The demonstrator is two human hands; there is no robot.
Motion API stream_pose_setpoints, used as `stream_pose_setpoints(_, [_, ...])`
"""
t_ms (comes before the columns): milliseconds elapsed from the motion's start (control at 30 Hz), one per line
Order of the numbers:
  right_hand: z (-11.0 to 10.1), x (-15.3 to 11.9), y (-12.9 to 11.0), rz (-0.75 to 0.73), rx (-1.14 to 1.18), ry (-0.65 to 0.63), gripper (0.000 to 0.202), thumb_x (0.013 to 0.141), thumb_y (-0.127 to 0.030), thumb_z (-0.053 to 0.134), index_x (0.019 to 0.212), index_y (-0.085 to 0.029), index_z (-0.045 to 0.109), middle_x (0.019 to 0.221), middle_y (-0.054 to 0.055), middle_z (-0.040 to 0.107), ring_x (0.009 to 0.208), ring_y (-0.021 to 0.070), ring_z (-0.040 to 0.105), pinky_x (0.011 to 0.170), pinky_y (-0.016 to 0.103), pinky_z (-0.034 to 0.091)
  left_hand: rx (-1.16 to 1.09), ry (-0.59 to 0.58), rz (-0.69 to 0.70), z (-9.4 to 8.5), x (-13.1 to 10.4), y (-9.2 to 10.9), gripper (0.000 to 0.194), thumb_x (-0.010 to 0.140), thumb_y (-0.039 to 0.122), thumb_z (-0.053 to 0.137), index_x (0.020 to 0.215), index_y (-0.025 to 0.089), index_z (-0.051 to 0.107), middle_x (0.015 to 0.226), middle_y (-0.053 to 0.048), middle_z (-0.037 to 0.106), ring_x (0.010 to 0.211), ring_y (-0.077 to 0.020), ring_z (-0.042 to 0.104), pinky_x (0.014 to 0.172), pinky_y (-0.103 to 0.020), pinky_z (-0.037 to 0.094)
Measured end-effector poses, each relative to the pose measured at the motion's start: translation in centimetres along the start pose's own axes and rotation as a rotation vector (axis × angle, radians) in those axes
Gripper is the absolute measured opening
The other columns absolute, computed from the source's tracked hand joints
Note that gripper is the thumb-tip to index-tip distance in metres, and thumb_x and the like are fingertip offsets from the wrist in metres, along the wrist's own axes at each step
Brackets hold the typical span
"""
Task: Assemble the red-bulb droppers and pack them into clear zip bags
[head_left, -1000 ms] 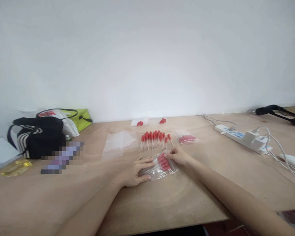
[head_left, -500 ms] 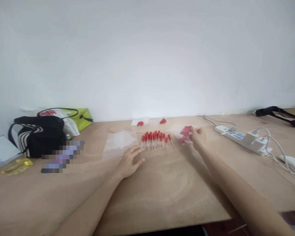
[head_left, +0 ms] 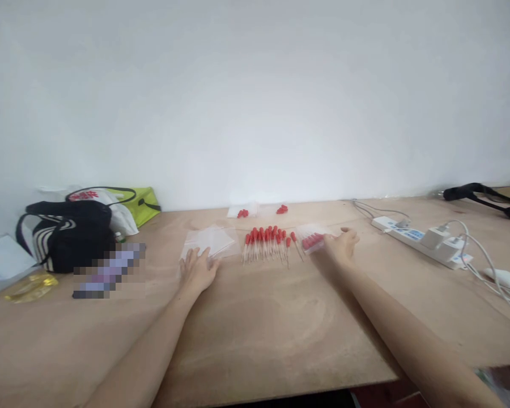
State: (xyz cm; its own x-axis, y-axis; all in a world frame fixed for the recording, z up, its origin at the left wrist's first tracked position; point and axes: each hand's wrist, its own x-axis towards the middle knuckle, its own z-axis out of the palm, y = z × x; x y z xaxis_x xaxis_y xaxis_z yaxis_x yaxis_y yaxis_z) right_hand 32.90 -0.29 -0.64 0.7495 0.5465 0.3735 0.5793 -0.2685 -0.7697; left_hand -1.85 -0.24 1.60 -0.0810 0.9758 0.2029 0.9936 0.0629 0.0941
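Note:
My left hand (head_left: 199,271) lies with fingers spread on the near left part of a stack of clear plastic bags (head_left: 215,238). At the right, my right hand (head_left: 342,247) rests at the edge of a clear bag (head_left: 306,231) holding several red-bulbed droppers (head_left: 312,242). That bag is flat on the table; the hand covers its right side, and its visible fingers look loosely apart. Between my hands, several droppers with red bulbs and thin clear stems (head_left: 266,241) lie side by side, bulbs pointing away from me.
Two small groups of red bulbs (head_left: 242,213) (head_left: 282,209) sit near the wall, with clear bags around them. A white power strip (head_left: 416,238) with plugs and cables lies right. A black bag (head_left: 74,235), a green bag (head_left: 142,207) and a pixelated flat item (head_left: 110,271) occupy the left.
My left hand has moved left from beside the loose droppers onto the plastic bags. My right hand has lowered the filled bag flat onto the table, and its fingers have loosened.

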Motion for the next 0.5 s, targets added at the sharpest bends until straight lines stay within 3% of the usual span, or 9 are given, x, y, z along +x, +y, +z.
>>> stream_pose_setpoints(67, [-0.5,-0.8,-1.1,-0.088,-0.017,-0.038,0.037,0.067,-0.028,0.047,0.101,-0.014,0.045,0.102,0.013,0.048,0.083,0.0200,0.052,0.069,0.028,0.039,0.029,-0.038,-0.053,0.1,0.5,-0.6,0.057,0.082,0.047,0.030,0.128,0.012,0.035,0.134,-0.016,0.031,0.126,-0.0298,0.020,0.099,-0.045,0.019])
stream_pose_setpoints(200, [-0.2,-3.0,-3.5,-0.387,-0.127,-0.412,0.020,0.074,-0.022,0.041,0.084,-0.017,0.057,0.092,0.009,0.056,0.083,0.0179,0.054,0.072,0.026,0.038,0.073,-0.098,-0.081,0.4,1.3,-1.6,0.062,0.082,0.048,0.027,0.129,0.007,0.031,0.132,-0.019,0.032,0.123,-0.0301,0.026,0.098,-0.042,0.023])
stream_pose_setpoints(300, [1.0,-4.1,-5.0,-0.361,-0.254,-0.567,0.020,0.075,-0.023,0.042,0.082,-0.014,0.060,0.091,0.012,0.059,0.086,0.0223,0.055,0.074,0.031,0.039,0.113,-0.110,-0.021,0.5,1.4,-1.8,0.057,0.083,0.045,0.025,0.124,0.007,0.038,0.126,-0.019,0.040,0.119,-0.0293,0.033,0.094,-0.042,0.028])
stream_pose_setpoints(500, [3.2,-4.2,-5.9,-0.257,-0.142,-0.569,0.016,0.070,-0.017,0.049,0.080,-0.011,0.061,0.086,0.020,0.060,0.089,0.0317,0.055,0.073,0.043,0.039,0.154,-0.076,0.064,-0.1,0.9,-1.8,0.039,0.085,0.029,0.024,0.106,0.017,0.054,0.112,-0.013,0.053,0.106,-0.0274,0.046,0.085,-0.041,0.037])
